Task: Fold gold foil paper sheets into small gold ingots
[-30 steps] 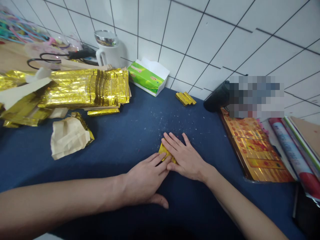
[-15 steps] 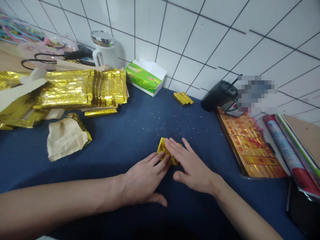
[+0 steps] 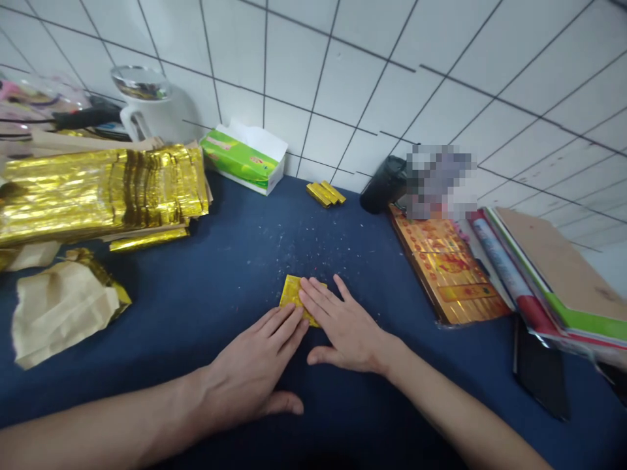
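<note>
A small square of gold foil paper (image 3: pixel 290 289) lies flat on the blue tabletop (image 3: pixel 255 241). My left hand (image 3: pixel 257 362) rests its fingertips on the near left edge of the square, fingers stretched and thumb apart. Across the right part of the square lie the fingers of my right hand (image 3: pixel 345 326), flat and spread, hiding much of it. Neither hand grips the paper. Beyond them, by the wall, sit several small folded gold strips (image 3: pixel 326 193).
Stacked gold foil sheets (image 3: pixel 98 186) and a crumpled paper piece (image 3: pixel 66 307) lie left. Along the wall stand a white mug (image 3: pixel 151 117), a green tissue pack (image 3: pixel 242 160) and a dark cup (image 3: pixel 385 186). An orange-gold packet (image 3: pixel 450 267), folders (image 3: pixel 553 261) and a phone (image 3: pixel 541 372) are right.
The camera view has swung to the right, so everything sits further left in the picture. Both hands stay on the gold square, and slightly more of its left part shows.
</note>
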The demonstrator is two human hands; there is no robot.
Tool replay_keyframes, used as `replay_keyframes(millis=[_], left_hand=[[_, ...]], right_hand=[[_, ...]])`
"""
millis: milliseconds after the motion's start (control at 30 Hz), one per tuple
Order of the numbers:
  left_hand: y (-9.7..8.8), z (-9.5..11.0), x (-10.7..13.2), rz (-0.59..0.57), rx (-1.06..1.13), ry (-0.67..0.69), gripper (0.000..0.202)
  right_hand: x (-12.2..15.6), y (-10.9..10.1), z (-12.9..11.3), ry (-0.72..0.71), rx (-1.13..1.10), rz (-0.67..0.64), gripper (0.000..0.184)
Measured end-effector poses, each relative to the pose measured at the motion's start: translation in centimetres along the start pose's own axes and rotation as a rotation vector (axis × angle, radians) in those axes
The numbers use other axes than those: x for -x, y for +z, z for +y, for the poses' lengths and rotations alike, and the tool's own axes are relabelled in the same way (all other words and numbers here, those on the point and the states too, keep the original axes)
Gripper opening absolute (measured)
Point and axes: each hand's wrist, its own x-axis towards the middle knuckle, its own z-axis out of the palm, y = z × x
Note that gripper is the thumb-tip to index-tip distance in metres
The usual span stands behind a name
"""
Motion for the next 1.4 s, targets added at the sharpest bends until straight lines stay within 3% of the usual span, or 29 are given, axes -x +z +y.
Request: replay_keyframes(millis=[200,333,467,733,1100,1267,1400], left_hand=[[0.0,0.0,-0.1,-0.010,0.001,-0.004,0.093],[0.1,0.0,0.0,0.043,-0.015,0.049,0.086],[0.3,0.0,0.0,0.091,-0.013,0.060,0.079],[0.0,0.3,-0.2,0.008,-0.005,-0.005,0.094],[-0.1,0.3,-0.1,-0.004,-0.013,-0.013,0.090],[-0.1,0.3,0.0,0.054,-0.044,0.041,0.081],[0.1,0.3,-0.1,0.038,-0.070,0.022,0.088]], right_hand=[[-0.5,-2.5,-1.0,0.038,-0.142,-0.069,0.090],[-2.3,-4.0,-3.1,-0.058,-0.260,-0.082,0.084],[-3.5,-3.5,-3.2,-0.112,-0.309,-0.081,0.084],[-3.2,-1.8,0.0,-0.060,-0.151,-0.078,0.079],[-2.8,-1.7,-0.9,0.103,-0.145,-0.007,0.089],[-2.3,-2.2,-2.4,-0.030,-0.229,-0.027,0.092],[-2.3,-1.6,-1.7,-0.019,-0.210,-0.045,0.088]])
